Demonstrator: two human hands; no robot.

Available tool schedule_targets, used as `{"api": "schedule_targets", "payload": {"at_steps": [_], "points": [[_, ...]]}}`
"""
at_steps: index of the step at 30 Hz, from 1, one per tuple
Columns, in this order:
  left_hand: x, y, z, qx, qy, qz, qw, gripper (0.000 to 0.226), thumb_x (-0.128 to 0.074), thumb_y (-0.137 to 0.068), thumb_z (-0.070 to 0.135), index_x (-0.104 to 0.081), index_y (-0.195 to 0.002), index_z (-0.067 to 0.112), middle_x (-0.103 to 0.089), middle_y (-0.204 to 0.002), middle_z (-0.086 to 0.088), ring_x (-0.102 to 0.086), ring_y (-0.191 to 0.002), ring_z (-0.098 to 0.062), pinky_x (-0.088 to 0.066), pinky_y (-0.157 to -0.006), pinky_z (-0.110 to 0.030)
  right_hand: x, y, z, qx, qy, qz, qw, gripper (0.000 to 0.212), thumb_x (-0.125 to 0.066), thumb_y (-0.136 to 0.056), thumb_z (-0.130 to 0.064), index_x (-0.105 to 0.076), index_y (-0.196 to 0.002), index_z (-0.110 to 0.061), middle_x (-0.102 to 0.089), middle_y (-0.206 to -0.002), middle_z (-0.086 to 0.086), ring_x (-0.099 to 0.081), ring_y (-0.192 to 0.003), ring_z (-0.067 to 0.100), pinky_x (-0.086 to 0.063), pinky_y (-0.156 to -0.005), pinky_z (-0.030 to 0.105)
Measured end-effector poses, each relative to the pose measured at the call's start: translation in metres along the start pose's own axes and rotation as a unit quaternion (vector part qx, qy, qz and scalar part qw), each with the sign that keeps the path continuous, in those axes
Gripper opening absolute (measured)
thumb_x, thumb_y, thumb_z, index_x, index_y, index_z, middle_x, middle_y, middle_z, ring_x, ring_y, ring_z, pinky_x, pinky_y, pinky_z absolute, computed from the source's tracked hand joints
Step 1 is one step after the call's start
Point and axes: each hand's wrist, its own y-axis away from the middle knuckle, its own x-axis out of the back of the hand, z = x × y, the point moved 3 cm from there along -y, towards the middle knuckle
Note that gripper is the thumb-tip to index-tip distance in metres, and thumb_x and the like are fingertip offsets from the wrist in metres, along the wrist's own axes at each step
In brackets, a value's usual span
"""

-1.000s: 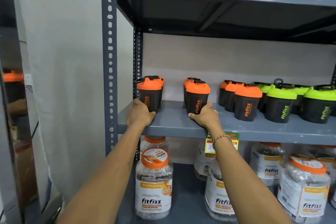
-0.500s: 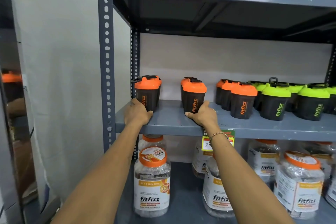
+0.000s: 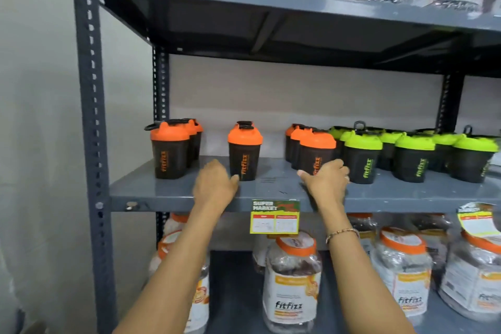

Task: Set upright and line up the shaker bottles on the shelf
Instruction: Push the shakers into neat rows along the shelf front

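Note:
Black shaker bottles stand upright in rows on the grey middle shelf point(image 3: 173, 192). An orange-lidded row point(image 3: 169, 152) is at the left and a single orange-lidded bottle point(image 3: 245, 152) stands in the middle. Another orange-lidded row point(image 3: 315, 149) comes after it, then green-lidded bottles point(image 3: 363, 157) at the right. My left hand point(image 3: 215, 184) rests on the shelf just left of the middle bottle, thumb touching its base, fingers not around it. My right hand point(image 3: 325, 182) cups the base of the front bottle of the third orange row.
A grey slotted upright post point(image 3: 90, 116) borders the shelf on the left, with a wall beyond it. The upper shelf point(image 3: 271, 0) carries wrapped jars. Large orange-lidded jars point(image 3: 291, 279) fill the shelf below. A yellow price tag point(image 3: 275, 217) hangs from the shelf edge.
Both hands have moved right: the left from the leftmost orange bottle to the middle one, the right from the middle bottle to the third row. The view has come closer.

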Motion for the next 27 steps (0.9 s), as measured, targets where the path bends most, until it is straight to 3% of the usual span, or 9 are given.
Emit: {"api": "schedule_targets", "payload": {"at_steps": [5,9,12,17,27], "points": [[-0.041,-0.01,0.047,0.051,0.114,-0.061,0.99,0.103,-0.079,-0.072,0.043,-0.018,-0.139,-0.004,-0.03,-0.141,-0.022,-0.035,-0.13,-0.036,-0.034,-0.105,-0.041,0.005,-0.041,0.023,0.025,0.018,-0.132,0.991,0.105,-0.082,-0.065,-0.049,-0.027,-0.134,0.008,-0.036,-0.143,0.026,-0.038,-0.133,0.041,-0.035,-0.107,0.046],[-0.052,-0.02,0.055,0.133,0.141,-0.014,0.981,0.12,-0.084,-0.068,0.036,-0.002,-0.146,-0.004,-0.018,-0.149,-0.024,-0.024,-0.137,-0.038,-0.028,-0.11,-0.043,-0.009,-0.054,0.025,0.066,0.034,-0.178,0.981,0.111,-0.08,-0.063,-0.057,-0.023,-0.135,0.006,-0.035,-0.143,0.025,-0.039,-0.133,0.04,-0.036,-0.106,0.046],[-0.055,-0.021,0.05,0.159,0.154,0.028,0.975,0.107,-0.082,-0.071,0.027,-0.008,-0.143,-0.001,-0.028,-0.146,-0.026,-0.029,-0.135,-0.04,-0.031,-0.107,-0.047,-0.016,-0.063,0.023,0.048,0.013,-0.163,0.985,0.101,-0.082,-0.067,-0.047,-0.026,-0.133,0.004,-0.037,-0.142,0.025,-0.042,-0.13,0.041,-0.038,-0.103,0.046],[-0.055,-0.02,0.051,0.16,0.086,0.018,0.983,0.077,-0.073,-0.081,0.03,-0.027,-0.134,-0.002,-0.043,-0.138,-0.022,-0.038,-0.13,-0.038,-0.037,-0.101,-0.047,-0.023,-0.07,0.028,0.045,-0.002,-0.166,0.985,0.094,-0.081,-0.072,-0.039,-0.026,-0.134,0.003,-0.036,-0.143,0.025,-0.04,-0.132,0.041,-0.038,-0.104,0.045],[-0.054,-0.013,0.055,0.139,0.034,0.014,0.99,0.068,-0.066,-0.087,0.032,-0.03,-0.134,-0.002,-0.043,-0.138,-0.02,-0.039,-0.129,-0.035,-0.04,-0.098,-0.046,-0.019,-0.067,0.029,0.064,0.007,-0.175,0.982,0.083,-0.076,-0.077,-0.038,-0.032,-0.132,0.005,-0.045,-0.138,0.022,-0.045,-0.128,0.04,-0.04,-0.102,0.044]]}}
